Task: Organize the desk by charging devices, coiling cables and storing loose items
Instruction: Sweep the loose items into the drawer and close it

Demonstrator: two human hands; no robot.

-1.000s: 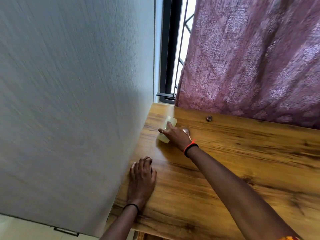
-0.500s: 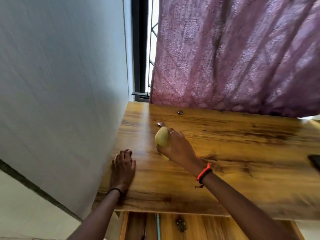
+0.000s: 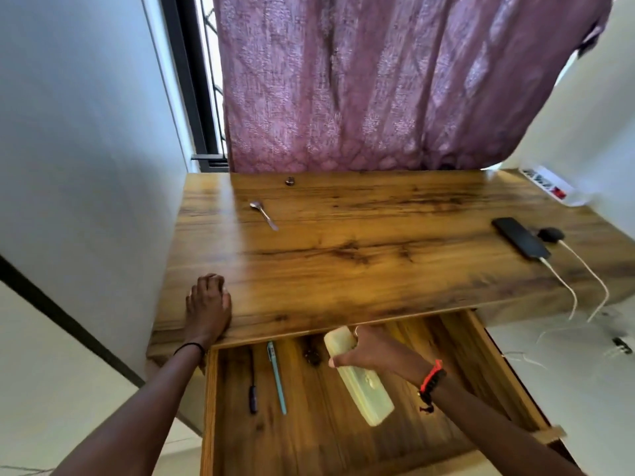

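My right hand (image 3: pixel 374 352) grips a pale yellow phone case (image 3: pixel 360 379) and holds it inside the open drawer (image 3: pixel 343 438) under the wooden desk (image 3: pixel 360 255). My left hand (image 3: pixel 207 307) rests flat on the desk's front left corner. A black phone (image 3: pixel 520 238) lies on the right of the desk with a white cable (image 3: pixel 563 286) plugged into it. A second white cable runs from a small black device (image 3: pixel 550 234) beside it. In the drawer lie a teal pen (image 3: pixel 277 376), a dark pen (image 3: pixel 252 389) and a small dark object (image 3: pixel 312 355).
A metal spoon (image 3: pixel 264 214) and a small round metal piece (image 3: pixel 290 181) lie at the desk's back left. A white power strip (image 3: pixel 549 187) sits at the back right corner. A purple curtain (image 3: pixel 378 80) hangs behind the desk; a wall (image 3: pixel 86 149) stands on the left.
My right hand lifted the yellow case from the desk's back left and carried it down into the open drawer. The view swung right and down. My left hand stayed on the desk.
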